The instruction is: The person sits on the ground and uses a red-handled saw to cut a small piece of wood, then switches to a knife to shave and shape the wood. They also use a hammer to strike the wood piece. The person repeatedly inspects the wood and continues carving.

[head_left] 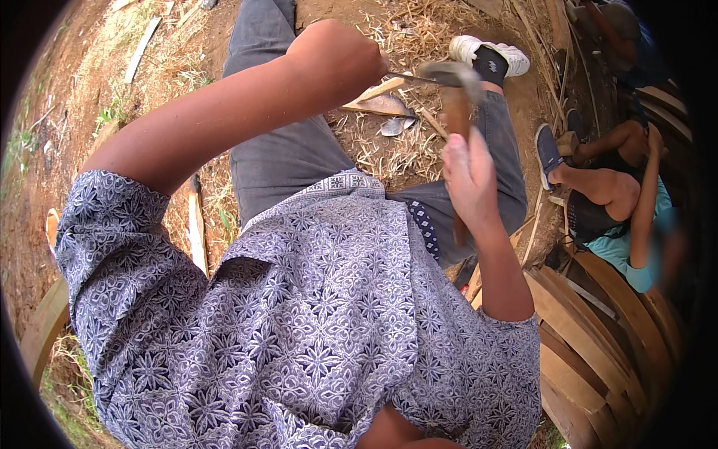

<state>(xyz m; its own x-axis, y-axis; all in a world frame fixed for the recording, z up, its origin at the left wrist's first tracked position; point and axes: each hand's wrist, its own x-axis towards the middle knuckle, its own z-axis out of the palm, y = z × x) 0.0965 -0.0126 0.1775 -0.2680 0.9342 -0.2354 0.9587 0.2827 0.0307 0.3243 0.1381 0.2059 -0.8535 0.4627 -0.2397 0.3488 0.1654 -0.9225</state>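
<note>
My left hand (340, 56) is closed in a fist at the end of my bent arm, above my trouser leg. Out of it, toward the right, sticks a thin dark metal piece (404, 76); its kind is hard to make out, and the fist hides the rest. My right hand (471, 176) grips the wooden handle of a hammer (458, 116), held upright with the head on top. The hammer's head is smeared by motion and overlaps the end of the metal piece, so I cannot tell whether they touch. Pale wood pieces (378, 103) lie on the ground beyond.
Wood shavings (393, 153) cover the soil between my legs. My white shoe (490, 54) is at the far right. Another person (628, 194) sits to the right, near stacked curved planks (591, 344). A pale wood strip (196, 224) lies to my left.
</note>
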